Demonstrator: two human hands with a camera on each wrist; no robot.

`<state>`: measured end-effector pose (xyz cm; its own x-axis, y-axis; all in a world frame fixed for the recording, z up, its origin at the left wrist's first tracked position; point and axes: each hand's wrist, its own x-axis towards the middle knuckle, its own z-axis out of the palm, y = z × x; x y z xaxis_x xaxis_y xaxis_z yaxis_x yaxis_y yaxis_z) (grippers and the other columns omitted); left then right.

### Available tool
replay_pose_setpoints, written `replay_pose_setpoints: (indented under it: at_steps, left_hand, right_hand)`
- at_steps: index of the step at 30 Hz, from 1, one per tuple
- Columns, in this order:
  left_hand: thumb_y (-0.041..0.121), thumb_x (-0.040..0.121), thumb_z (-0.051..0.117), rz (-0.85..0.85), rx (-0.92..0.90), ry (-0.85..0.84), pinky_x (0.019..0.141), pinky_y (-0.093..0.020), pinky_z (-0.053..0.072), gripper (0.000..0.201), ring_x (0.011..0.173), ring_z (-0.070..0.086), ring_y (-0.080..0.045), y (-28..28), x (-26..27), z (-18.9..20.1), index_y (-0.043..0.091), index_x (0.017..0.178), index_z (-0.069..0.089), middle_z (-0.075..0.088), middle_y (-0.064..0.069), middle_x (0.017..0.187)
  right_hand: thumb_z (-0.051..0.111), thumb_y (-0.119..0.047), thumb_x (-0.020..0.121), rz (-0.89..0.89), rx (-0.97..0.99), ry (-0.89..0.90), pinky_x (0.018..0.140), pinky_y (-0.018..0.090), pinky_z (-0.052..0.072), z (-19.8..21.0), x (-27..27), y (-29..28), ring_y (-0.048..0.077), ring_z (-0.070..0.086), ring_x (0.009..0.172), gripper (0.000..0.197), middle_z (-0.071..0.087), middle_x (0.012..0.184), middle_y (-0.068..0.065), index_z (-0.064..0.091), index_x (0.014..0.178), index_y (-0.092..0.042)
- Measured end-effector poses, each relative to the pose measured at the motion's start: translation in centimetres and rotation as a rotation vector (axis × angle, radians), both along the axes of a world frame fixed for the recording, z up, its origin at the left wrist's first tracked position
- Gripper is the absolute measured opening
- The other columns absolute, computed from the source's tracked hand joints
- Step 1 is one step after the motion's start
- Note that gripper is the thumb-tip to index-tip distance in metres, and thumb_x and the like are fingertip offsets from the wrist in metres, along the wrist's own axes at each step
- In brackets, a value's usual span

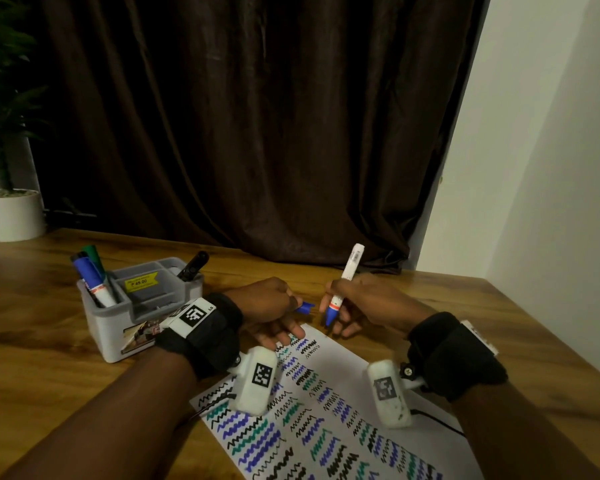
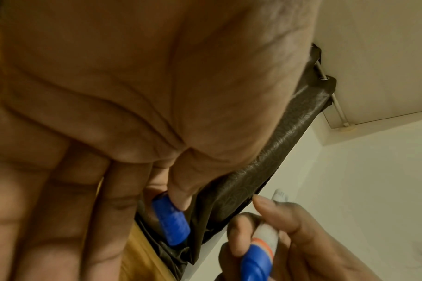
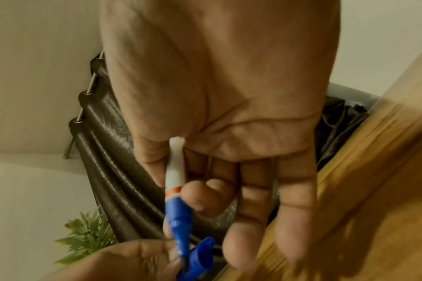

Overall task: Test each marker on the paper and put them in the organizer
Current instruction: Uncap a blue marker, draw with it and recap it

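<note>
My right hand (image 1: 347, 306) grips a white marker (image 1: 347, 275) with a blue tip end (image 1: 330, 315), held tilted with the tip pointing down above the far end of the paper (image 1: 329, 403). My left hand (image 1: 274, 306) pinches the blue cap (image 1: 305, 307) between thumb and finger, a short gap from the tip. The left wrist view shows the cap (image 2: 170, 221) under the thumb and the marker (image 2: 259, 256) at lower right. In the right wrist view the marker (image 3: 175, 186) runs down to the cap (image 3: 200, 256). The paper is covered with squiggles.
A grey organizer (image 1: 146, 310) stands left of my hands with blue, green and black markers (image 1: 90, 275) upright in it. A potted plant (image 1: 11, 213) sits at the far left corner. A dark curtain hangs behind the wooden table (image 1: 465, 306); a white wall is on the right.
</note>
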<state>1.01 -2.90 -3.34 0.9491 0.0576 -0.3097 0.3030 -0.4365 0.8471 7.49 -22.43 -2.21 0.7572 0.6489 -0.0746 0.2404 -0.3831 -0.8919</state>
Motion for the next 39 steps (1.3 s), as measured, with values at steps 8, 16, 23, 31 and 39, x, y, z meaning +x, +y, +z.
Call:
replay_pose_setpoints:
  at_steps: [8,16,23,31,39]
  left_hand:
    - [0.030,0.107,0.041,-0.002,0.009,0.001,0.069,-0.038,0.057,0.018,0.082,0.066,-0.025,-0.15,-0.12,0.22,0.016,0.111,0.051,0.075,-0.016,0.110]
    - [0.028,0.107,0.042,0.004,0.009,0.001,0.068,-0.037,0.057,0.017,0.083,0.066,-0.026,-0.22,-0.16,0.21,0.015,0.113,0.052,0.075,-0.016,0.110]
    - [0.028,0.107,0.042,-0.004,0.002,0.008,0.068,-0.037,0.056,0.016,0.082,0.065,-0.026,-0.12,-0.16,0.14,0.016,0.112,0.051,0.075,-0.018,0.112]
    - [0.028,0.107,0.042,0.005,0.015,0.005,0.068,-0.038,0.056,0.018,0.083,0.066,-0.026,-0.12,0.00,0.05,0.016,0.116,0.051,0.075,-0.017,0.110]
    - [0.028,0.107,0.042,0.007,0.017,0.004,0.069,-0.038,0.056,0.019,0.084,0.066,-0.026,-0.20,-0.10,0.10,0.015,0.116,0.051,0.075,-0.017,0.111]
  right_hand:
    - [0.076,-0.011,0.088,0.184,-0.124,-0.239,0.095,0.048,0.060,-0.25,-0.09,-0.56,0.034,0.075,0.099,0.013,0.080,0.096,0.016,0.078,0.098,-0.002]
    - [0.077,-0.013,0.088,0.218,-0.186,-0.263,0.096,0.055,0.058,-0.32,0.06,-0.63,0.037,0.074,0.100,0.014,0.081,0.094,0.013,0.078,0.098,-0.003]
    - [0.078,-0.012,0.087,0.215,-0.201,-0.293,0.068,0.024,0.054,-0.18,-0.13,-0.54,0.010,0.067,0.074,0.008,0.078,0.091,0.013,0.079,0.091,-0.005]
    - [0.079,-0.013,0.087,0.227,-0.249,-0.307,0.074,0.017,0.058,-0.04,-0.32,-0.57,0.011,0.075,0.085,0.004,0.081,0.093,0.005,0.079,0.091,-0.012]
    - [0.079,-0.012,0.088,0.225,-0.229,-0.299,0.080,0.024,0.059,-0.15,-0.17,-0.47,0.015,0.075,0.089,0.011,0.081,0.094,0.008,0.079,0.097,-0.005]
